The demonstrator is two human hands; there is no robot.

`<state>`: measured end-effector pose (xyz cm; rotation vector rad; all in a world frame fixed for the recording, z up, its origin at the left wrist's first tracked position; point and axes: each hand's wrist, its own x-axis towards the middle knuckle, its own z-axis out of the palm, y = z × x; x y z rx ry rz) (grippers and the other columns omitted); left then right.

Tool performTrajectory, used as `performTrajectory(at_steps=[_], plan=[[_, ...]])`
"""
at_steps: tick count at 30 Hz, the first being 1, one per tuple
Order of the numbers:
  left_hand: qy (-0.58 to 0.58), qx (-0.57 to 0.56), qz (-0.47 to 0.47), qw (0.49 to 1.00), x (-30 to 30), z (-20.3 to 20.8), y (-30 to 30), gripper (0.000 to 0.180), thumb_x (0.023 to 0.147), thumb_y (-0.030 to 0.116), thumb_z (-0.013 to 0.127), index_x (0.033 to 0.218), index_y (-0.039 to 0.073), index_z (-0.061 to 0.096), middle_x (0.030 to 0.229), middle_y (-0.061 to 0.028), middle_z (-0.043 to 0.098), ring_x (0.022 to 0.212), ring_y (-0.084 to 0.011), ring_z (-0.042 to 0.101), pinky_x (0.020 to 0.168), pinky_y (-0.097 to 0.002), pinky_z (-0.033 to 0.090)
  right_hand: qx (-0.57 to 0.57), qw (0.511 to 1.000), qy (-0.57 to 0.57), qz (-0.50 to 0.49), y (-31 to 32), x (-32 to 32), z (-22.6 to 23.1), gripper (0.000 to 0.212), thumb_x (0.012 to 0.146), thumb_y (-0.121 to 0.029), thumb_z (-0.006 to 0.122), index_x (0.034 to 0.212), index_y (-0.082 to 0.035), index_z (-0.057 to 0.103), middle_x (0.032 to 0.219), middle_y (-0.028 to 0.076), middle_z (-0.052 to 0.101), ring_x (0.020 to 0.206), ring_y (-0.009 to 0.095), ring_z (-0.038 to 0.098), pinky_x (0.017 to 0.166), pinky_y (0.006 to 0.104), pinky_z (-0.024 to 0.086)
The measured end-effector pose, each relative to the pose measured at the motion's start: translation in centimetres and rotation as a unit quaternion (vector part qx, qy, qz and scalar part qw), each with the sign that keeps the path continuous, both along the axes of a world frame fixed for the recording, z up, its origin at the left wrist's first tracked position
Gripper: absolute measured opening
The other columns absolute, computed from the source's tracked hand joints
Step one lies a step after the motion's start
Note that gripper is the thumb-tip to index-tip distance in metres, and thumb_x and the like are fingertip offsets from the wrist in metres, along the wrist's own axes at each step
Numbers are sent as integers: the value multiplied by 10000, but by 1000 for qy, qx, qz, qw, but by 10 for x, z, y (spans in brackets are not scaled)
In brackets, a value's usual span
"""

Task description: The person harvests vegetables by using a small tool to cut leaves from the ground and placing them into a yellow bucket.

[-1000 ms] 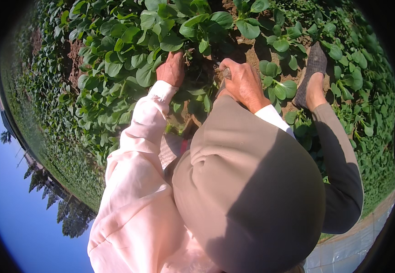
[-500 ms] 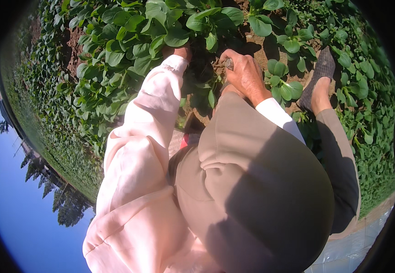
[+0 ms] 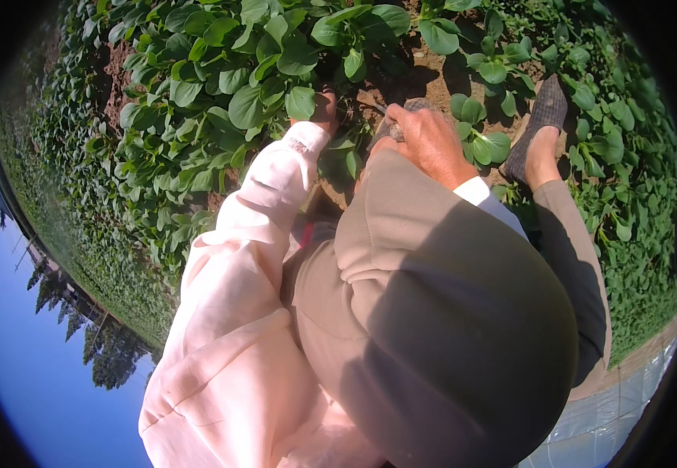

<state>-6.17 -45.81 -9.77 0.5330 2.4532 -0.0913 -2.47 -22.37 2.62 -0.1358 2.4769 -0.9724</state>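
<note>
My right hand (image 3: 432, 140) is closed round the greyish handle of a small hand tool (image 3: 395, 132). A thin shaft runs from it toward the soil on the left; its working end is not clear. My left hand (image 3: 326, 111), at the end of a pale pink sleeve (image 3: 264, 203), reaches low among the green leafy plants (image 3: 248, 105). Leaves and shade cover its fingers, so I cannot make out what they hold. The tool's shaft lies close to the left hand, over shaded ground at the plant bases.
My bent knee in brown trousers (image 3: 447, 304) fills the lower middle. A foot in a grey checked shoe (image 3: 545, 117) rests among plants at the right. Bare brown soil (image 3: 428, 66) shows between them. Pale sheeting (image 3: 627, 405) lies at the lower right.
My right hand has moved slightly down and turned, so the tool's shaft now shows pointing left. My left hand has shifted a little to the right and down.
</note>
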Motion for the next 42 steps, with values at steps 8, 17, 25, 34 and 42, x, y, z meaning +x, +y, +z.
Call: performTrajectory(at_steps=[8, 17, 25, 34, 42], plan=[[-140, 228, 266, 926, -14, -47, -49, 389, 851, 236, 615, 1173, 24, 564, 946, -177, 661, 870, -301, 633, 818, -355, 482, -80, 989, -80, -92, -26, 10, -32, 296, 669, -58, 654, 963, -92, 642, 773, 203, 651, 797, 424, 620, 718, 503, 486], [-204, 310, 360, 856, -4, 67, -114, 324, 850, 139, 607, 1119, -42, 604, 913, -92, 683, 880, -176, 604, 787, -288, 472, -106, 988, -56, -102, 23, 2, -8, 200, 729, -77, 631, 928, -90, 638, 779, 169, 640, 739, 392, 605, 689, 453, 479], [-16, 241, 259, 935, 29, 121, -82, 370, 733, 106, 628, 1096, 46, 598, 891, -236, 646, 881, -426, 606, 738, -422, 484, -120, 988, -100, 1, -12, -1, -7, 251, 690, -93, 689, 933, -71, 629, 712, 185, 623, 744, 393, 614, 678, 452, 480], [11, 81, 54, 995, -9, 77, 10, 225, 767, 134, 614, 965, 38, 569, 847, -198, 643, 794, -414, 629, 658, -484, 511, -105, 991, -73, 27, -15, 7, -24, 275, 680, -136, 718, 921, -49, 618, 729, 194, 629, 753, 404, 609, 683, 465, 474], [7, -45, -25, 999, 7, 48, -46, 317, 732, 307, 684, 980, 116, 634, 841, -99, 676, 775, -329, 666, 640, -443, 536, -122, 992, -28, 30, -10, 7, -21, 277, 688, -169, 731, 911, -49, 620, 698, 173, 636, 731, 370, 628, 664, 453, 488]])
